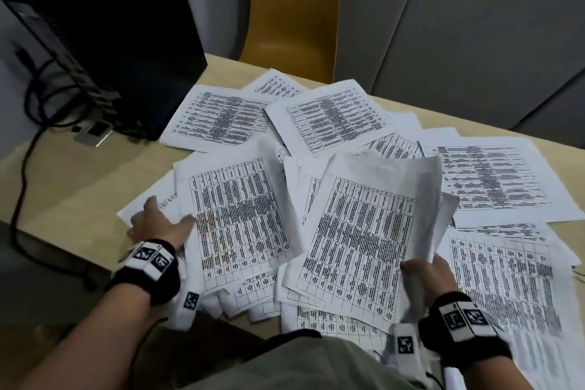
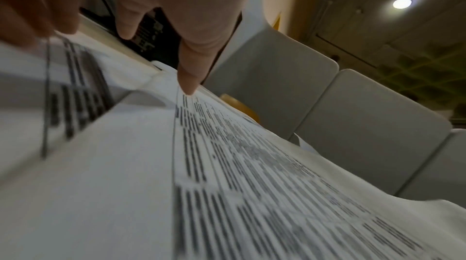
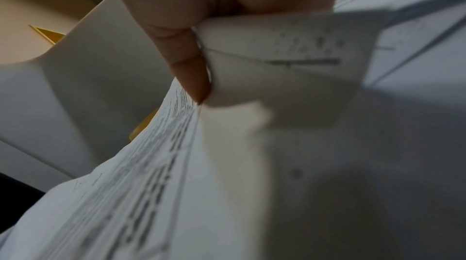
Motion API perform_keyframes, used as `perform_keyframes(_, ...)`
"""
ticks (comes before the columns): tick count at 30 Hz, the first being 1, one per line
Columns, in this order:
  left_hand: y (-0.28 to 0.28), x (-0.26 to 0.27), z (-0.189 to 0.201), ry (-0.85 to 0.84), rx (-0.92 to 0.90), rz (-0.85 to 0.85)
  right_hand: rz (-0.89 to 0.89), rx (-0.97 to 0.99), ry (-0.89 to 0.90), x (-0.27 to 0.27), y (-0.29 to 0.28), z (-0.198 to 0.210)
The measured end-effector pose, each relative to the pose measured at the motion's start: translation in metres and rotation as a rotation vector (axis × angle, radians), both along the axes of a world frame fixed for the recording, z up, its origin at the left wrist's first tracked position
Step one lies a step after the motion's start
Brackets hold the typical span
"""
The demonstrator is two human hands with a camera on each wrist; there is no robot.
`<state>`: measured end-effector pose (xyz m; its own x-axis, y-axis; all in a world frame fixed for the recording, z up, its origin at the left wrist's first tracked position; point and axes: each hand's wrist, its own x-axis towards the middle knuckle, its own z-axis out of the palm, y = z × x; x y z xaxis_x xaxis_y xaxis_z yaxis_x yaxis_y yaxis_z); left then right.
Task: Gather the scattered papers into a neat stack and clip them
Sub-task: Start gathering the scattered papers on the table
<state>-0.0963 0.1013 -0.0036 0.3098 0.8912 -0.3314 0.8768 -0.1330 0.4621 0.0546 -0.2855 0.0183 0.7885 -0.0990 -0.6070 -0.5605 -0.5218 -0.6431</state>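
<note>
White printed sheets [image 1: 342, 114] lie scattered and overlapping across the tan table [image 1: 79, 187]. My left hand [image 1: 161, 225] grips the left edge of one fanned bundle [image 1: 237, 222]. Its thumb [image 2: 189, 79] lies on the top sheet [image 2: 252, 184], and its fingers [image 2: 32, 15] reach down to a lower sheet beside it. My right hand [image 1: 424, 272] pinches the lower right edge of a second bundle [image 1: 364, 231], which curls up off the table. Here the thumb [image 3: 194, 77] presses on the printed face [image 3: 151, 184]. No clip is in view.
A black computer tower [image 1: 104, 41] with cables [image 1: 28, 142] stands at the back left of the table. A yellow chair [image 1: 291, 19] is behind the far edge. Grey panels [image 1: 474, 25] fill the background. Some sheets hang over the near table edge.
</note>
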Motion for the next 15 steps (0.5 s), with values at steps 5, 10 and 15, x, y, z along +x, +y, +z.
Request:
perform_keyframes(5, 0.017, 0.013, 0.003, 0.139, -0.111, -0.154, -0.007, 0.037, 0.016, -0.002, 0.000, 0.001)
perform_keyframes(10, 0.007, 0.016, 0.003, 0.168, -0.041, -0.172, -0.036, 0.098, 0.015, -0.004, 0.000, 0.004)
perform_keyframes(15, -0.002, 0.024, 0.008, 0.098, -0.094, -0.137, -0.067, 0.122, 0.025, -0.003, -0.002, -0.002)
